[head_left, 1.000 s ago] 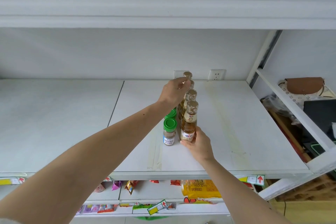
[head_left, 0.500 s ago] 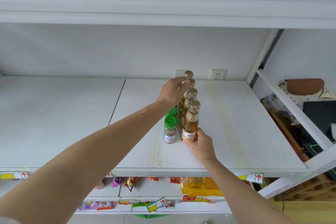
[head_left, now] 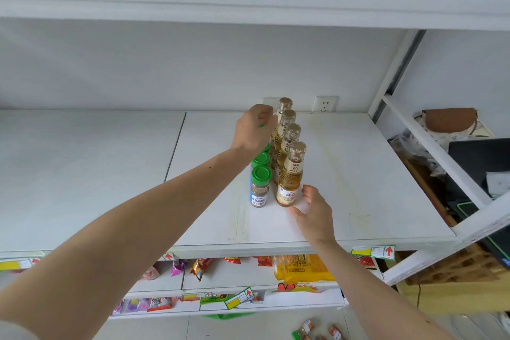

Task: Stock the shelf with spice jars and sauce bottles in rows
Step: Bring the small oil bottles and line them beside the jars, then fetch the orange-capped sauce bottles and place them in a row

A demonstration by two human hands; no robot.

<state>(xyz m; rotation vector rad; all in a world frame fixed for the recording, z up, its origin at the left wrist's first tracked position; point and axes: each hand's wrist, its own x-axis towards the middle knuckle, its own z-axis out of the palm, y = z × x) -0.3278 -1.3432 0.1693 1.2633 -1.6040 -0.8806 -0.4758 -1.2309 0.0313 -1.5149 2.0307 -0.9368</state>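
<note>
At frame centre, the left hand (head_left: 255, 127) is gripping a rear spice jar; the right hand (head_left: 313, 211), released, is hovering beside the front sauce bottle (head_left: 289, 182). Next, probably aligning rows.

One head-worn camera is looking forward and slightly down at the white shelf (head_left: 358, 174) from just off its front edge; it is sitting at arm's length from the back wall (head_left: 165, 69); lower shelves (head_left: 234, 276) are showing below; no second view is sharing the scene.
</note>
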